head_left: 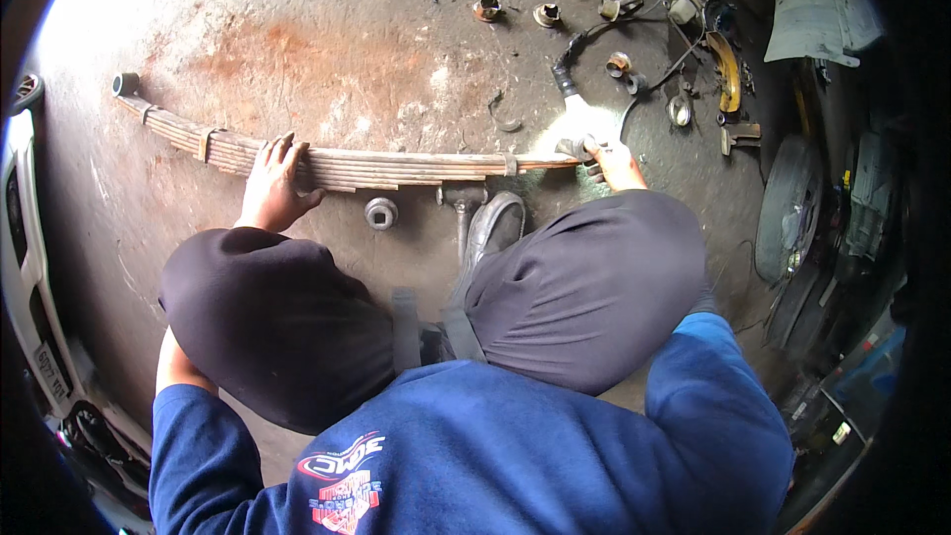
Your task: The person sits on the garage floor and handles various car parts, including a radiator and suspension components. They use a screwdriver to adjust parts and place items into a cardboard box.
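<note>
Strong light bleaches the floor (381, 50) beyond the left end of the leaf spring (347, 167); a white glare swallows detail around its right end. Well right of it, dimness deepens. Fisheye curvature bends outlying edges into black.

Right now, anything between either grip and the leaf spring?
Nothing visible blocks the left grip: it lies across the leaf spring. The right grip is at the spring's right end; glare there hides whether they touch.

Left hand (274, 188) across the leaf spring (386, 169), right hand (616, 166) at its end
</note>
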Tool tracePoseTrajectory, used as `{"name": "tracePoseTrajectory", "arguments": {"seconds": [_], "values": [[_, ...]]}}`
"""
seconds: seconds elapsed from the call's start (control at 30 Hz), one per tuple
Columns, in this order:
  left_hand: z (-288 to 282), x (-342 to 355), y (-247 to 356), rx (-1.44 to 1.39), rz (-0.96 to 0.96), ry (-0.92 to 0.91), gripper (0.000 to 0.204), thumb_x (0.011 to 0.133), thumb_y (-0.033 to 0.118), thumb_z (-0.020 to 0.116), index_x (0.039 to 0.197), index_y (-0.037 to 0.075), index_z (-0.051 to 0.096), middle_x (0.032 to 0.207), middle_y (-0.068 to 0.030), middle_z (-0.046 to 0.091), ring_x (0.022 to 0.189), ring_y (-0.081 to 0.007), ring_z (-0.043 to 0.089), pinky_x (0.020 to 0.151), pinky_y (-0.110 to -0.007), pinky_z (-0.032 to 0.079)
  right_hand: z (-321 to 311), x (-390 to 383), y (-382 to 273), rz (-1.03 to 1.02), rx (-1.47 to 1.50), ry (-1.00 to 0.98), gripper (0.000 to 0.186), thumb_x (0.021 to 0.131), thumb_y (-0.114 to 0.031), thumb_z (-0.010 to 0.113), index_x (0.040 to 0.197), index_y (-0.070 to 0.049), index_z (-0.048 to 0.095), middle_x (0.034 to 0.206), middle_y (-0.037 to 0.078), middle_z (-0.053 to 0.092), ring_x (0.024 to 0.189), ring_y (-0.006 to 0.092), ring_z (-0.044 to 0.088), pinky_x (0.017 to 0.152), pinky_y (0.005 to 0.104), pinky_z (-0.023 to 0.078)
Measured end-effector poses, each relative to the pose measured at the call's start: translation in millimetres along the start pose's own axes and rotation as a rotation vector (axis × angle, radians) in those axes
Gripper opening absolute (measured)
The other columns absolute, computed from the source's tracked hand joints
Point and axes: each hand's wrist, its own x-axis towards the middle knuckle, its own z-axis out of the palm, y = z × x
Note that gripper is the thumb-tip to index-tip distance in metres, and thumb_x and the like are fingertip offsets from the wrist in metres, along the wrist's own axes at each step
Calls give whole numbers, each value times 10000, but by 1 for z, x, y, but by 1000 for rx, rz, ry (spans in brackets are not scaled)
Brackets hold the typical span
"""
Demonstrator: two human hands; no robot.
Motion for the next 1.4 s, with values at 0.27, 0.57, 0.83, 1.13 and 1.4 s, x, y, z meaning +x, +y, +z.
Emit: {"name": "tracePoseTrajectory", "arguments": {"seconds": [0.27,0.57,0.83,1.13,1.4], "values": [[2,-3,-7,-32,60,52,878,782,407,925,1501,56,562,1567,-274,524,1486,-471,450,1283,-547,352,49,11,48,276,425,213,538,1012,-558,764,1272,-92,692,863,54,735,649,163,687,524,312,532],[2,-6,-14,-94,77,28,903,809,441,916,1516,24,542,1588,-270,505,1500,-466,439,1284,-546,348,59,5,57,330,587,189,489,1071,-515,692,1400,-158,633,856,44,726,561,150,640,448,316,481],[0,-7,-46,-95,-315,330,1019,838,477,919,1572,-42,437,1615,-288,454,1543,-465,368,1315,-552,265,61,-24,10,375,418,236,707,1038,-733,594,1143,-52,755,744,64,705,560,158,644,525,348,516],[-32,26,-144,38,-904,192,1406,838,741,803,1691,-129,102,1731,-407,208,1644,-507,195,1351,-563,178,57,-19,-28,-25,-219,489,664,984,-456,791,1460,-39,590,1381,247,672,1294,410,644,1084,489,511],[-45,46,-138,81,-926,-138,1484,873,797,710,1630,-236,-41,1735,-458,13,1652,-562,15,1366,-560,51,95,28,-34,45,-347,705,458,973,-372,745,1238,-3,684,1204,260,710,1155,455,654,1004,527,523]]}}
